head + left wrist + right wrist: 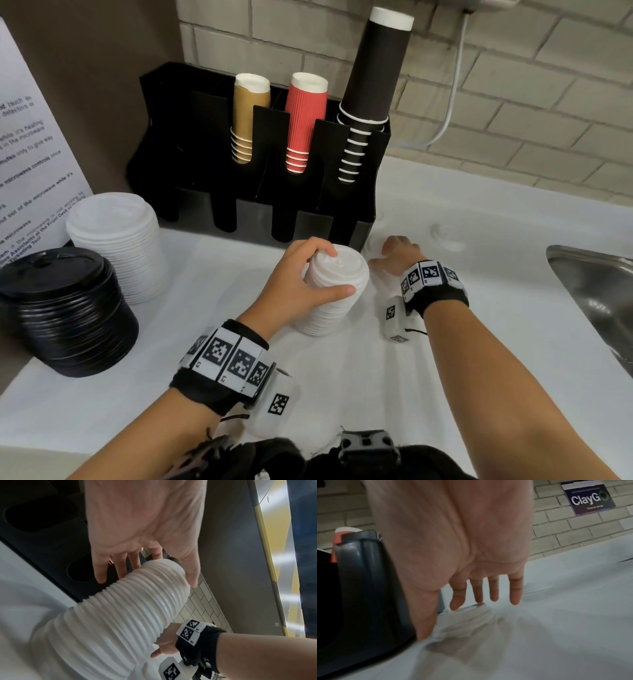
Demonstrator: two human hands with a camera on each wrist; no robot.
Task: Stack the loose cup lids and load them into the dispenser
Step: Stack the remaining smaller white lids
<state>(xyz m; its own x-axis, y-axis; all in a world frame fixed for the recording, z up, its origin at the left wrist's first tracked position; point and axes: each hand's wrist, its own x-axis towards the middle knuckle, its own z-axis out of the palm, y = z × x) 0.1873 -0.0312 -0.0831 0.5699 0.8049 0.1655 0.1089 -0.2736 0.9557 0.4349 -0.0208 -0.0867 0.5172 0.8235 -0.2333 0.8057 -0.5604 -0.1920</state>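
Note:
A stack of white cup lids point(329, 308) stands on the white-covered counter in front of the black dispenser point(191, 144). My left hand point(339, 272) grips the top of this stack from the left, thumb on the near side and fingers over the top lid. The left wrist view shows the stack's ribbed side point(120, 615) running up to the fingers. My right hand point(380, 253) is just right of the stack, beside the dispenser's front right corner. Its fingers point(493, 592) are straight and point down at a pale raised shape point(471, 611). Lid or fold of cloth, I cannot tell.
A taller white lid stack point(113, 246) and a black lid stack point(65, 308) stand at the left. Brown, red and black cups fill the dispenser's rear slots; its front wells point(80, 572) look dark. A steel sink point(596, 291) lies at the right, a brick wall behind.

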